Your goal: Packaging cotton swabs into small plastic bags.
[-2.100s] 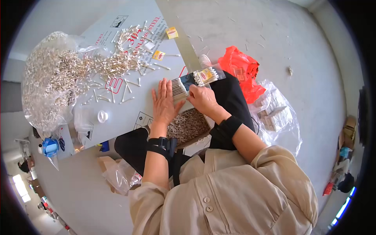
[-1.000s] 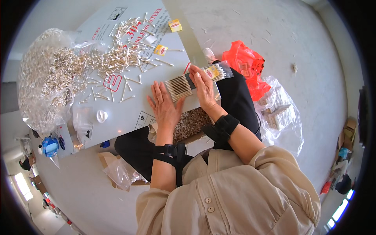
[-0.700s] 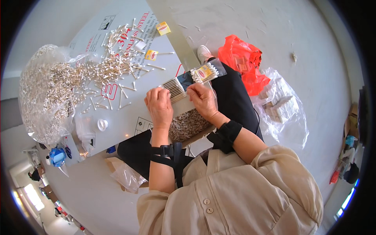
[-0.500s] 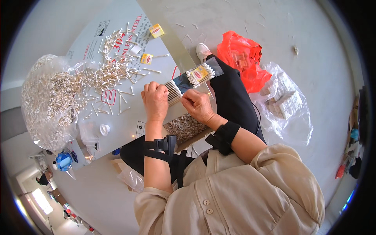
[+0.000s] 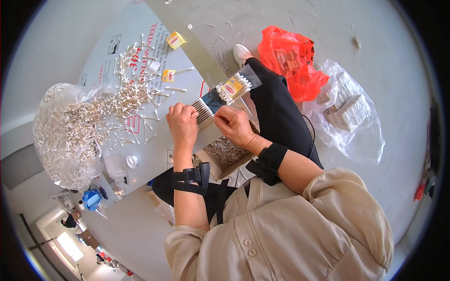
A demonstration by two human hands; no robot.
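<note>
Cotton swabs (image 5: 203, 114) lie in a row near the edge of the table (image 5: 157, 147), between the left hand (image 5: 183, 124) and right hand (image 5: 236, 125), whose flat fingers have now curled, so the row seems hemmed in, though any grip is hidden.

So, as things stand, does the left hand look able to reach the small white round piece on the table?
Probably yes: the white piece sits left of the left hand, with mostly bare tabletop between. That hand, though, is at the row of cotton swabs.
</note>
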